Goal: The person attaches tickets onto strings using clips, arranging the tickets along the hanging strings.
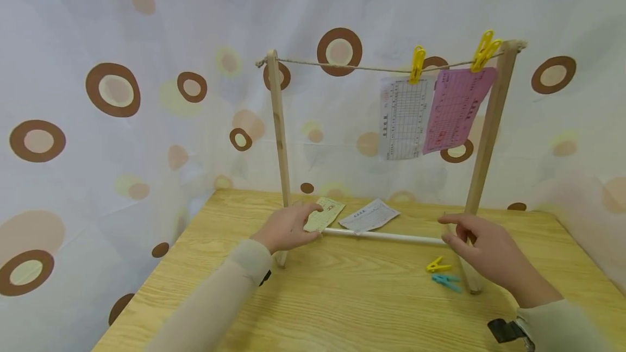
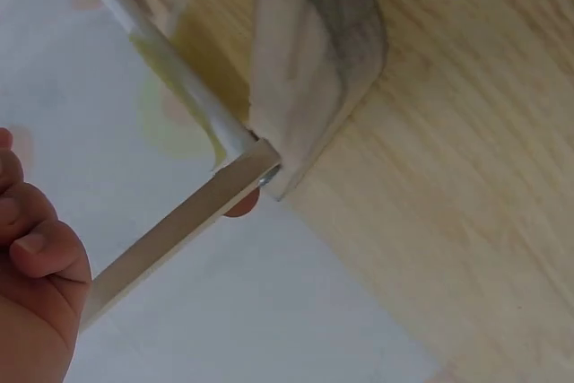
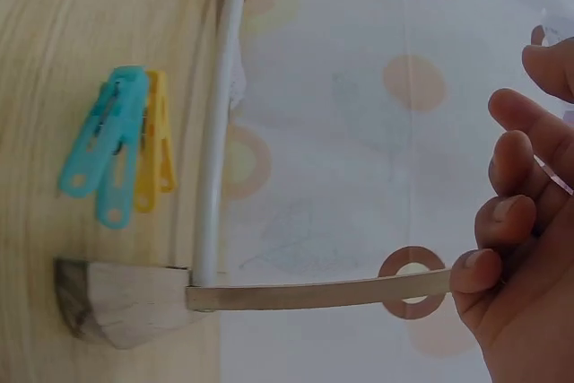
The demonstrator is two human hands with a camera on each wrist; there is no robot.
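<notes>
My left hand (image 1: 288, 226) is beside the left wooden post (image 1: 279, 129), thumb and forefinger apart and nothing in its grasp. It overlaps a yellow paper slip (image 1: 330, 215) lying on the table; a white slip (image 1: 370, 216) lies just right of that. By the right post (image 1: 489, 134), my right hand (image 1: 489, 249) has loosely bent, unfilled fingers. Below and left of it lie a yellow clothespin (image 1: 438, 266) and a teal clothespin (image 3: 108, 145). A printed white form (image 1: 406, 118) and a pink form (image 1: 459, 107) hang from the rope (image 1: 342, 66) by yellow clothespins (image 1: 417, 65).
A white rod (image 1: 401, 237) joins the two posts low down, close over the wooden table (image 1: 342, 297). Angled wooden feet (image 2: 305, 60) support the posts. Behind stands a white curtain (image 1: 303, 4) with brown and beige circles.
</notes>
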